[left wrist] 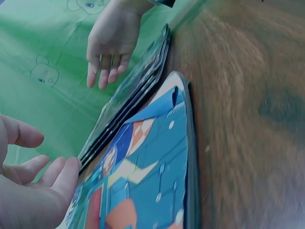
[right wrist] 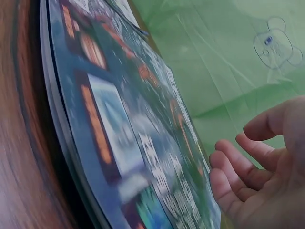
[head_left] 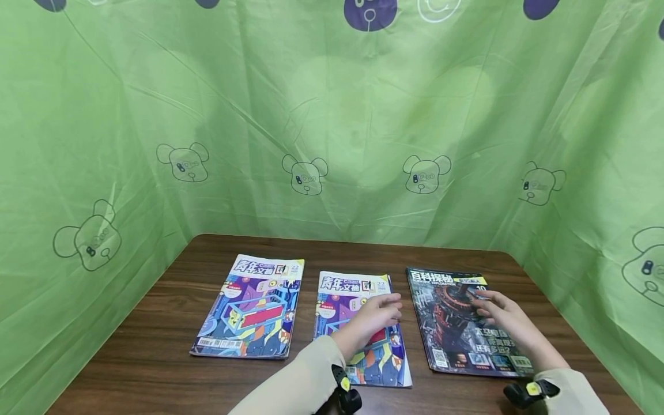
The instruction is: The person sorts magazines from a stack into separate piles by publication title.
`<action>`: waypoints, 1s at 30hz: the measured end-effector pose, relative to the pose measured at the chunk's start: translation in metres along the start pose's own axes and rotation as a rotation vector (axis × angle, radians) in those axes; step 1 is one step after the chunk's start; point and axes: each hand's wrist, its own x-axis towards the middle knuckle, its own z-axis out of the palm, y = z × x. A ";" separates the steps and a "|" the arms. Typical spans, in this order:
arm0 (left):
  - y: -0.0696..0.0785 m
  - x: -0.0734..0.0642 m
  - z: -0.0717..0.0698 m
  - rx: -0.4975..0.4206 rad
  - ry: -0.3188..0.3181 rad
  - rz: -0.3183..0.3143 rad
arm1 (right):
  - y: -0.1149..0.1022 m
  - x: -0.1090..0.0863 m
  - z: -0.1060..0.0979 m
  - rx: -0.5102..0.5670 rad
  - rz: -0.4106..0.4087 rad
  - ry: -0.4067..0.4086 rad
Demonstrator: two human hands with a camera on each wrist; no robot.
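Note:
Two magazines with matching purple and blue covers lie on the table, a left magazine [head_left: 249, 311] and a middle magazine [head_left: 384, 369]. To their right is a dark magazine [head_left: 451, 340] with a red machine pictured on it, thick-edged in the right wrist view. Over the middle magazine hovers my left hand [head_left: 369, 321], fingers loosely bent and holding nothing. My right hand [head_left: 508, 320] is above the right side of the dark magazine, its fingers relaxed and nothing in them. In the left wrist view, a cover corner [left wrist: 157, 105] of the middle magazine curls up.
The magazines lie on a dark wooden table [head_left: 155, 369]. Green curtain [head_left: 332, 115] with bear drawings hangs along its back and both sides. Each wrist carries a strapped camera, such as the left wrist camera [head_left: 346, 392].

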 end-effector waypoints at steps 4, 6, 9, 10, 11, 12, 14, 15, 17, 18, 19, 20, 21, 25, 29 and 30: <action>0.001 -0.002 -0.010 0.033 0.012 0.001 | -0.008 0.003 0.010 0.015 -0.022 -0.042; 0.003 -0.004 -0.015 0.052 0.022 -0.014 | -0.012 0.004 0.015 0.022 -0.029 -0.056; 0.006 -0.007 -0.024 0.078 0.035 -0.040 | -0.020 0.006 0.023 0.038 -0.034 -0.071; 0.006 -0.007 -0.027 0.079 0.038 -0.041 | -0.022 0.007 0.025 0.044 -0.039 -0.077; 0.006 -0.008 -0.031 0.081 0.041 -0.043 | -0.025 0.007 0.027 0.054 -0.043 -0.081; 0.006 -0.009 -0.033 0.074 0.045 -0.042 | -0.027 0.007 0.030 0.062 -0.048 -0.087; 0.005 -0.011 -0.040 0.065 0.054 -0.038 | -0.031 0.008 0.035 0.080 -0.056 -0.094; 0.005 -0.011 -0.043 0.063 0.058 -0.028 | -0.032 0.008 0.037 0.090 -0.067 -0.100; 0.004 -0.012 -0.049 0.046 0.067 -0.015 | -0.035 0.009 0.041 0.115 -0.089 -0.119; 0.003 -0.012 -0.053 0.039 0.071 -0.011 | -0.036 0.009 0.044 0.129 -0.094 -0.126; 0.003 -0.012 -0.056 0.041 0.075 -0.009 | -0.038 0.011 0.047 0.144 -0.101 -0.137; 0.002 -0.013 -0.060 0.037 0.078 -0.006 | -0.039 0.012 0.049 0.156 -0.111 -0.148; 0.002 -0.013 -0.063 0.034 0.077 -0.004 | -0.041 0.013 0.052 0.164 -0.118 -0.157; 0.003 -0.017 -0.075 0.044 0.076 -0.009 | -0.048 0.016 0.063 0.160 -0.126 -0.184; 0.005 -0.020 -0.087 0.060 0.076 -0.013 | -0.055 0.017 0.073 0.178 -0.125 -0.228; 0.005 -0.021 -0.090 0.057 0.080 -0.018 | -0.056 0.017 0.075 0.181 -0.122 -0.242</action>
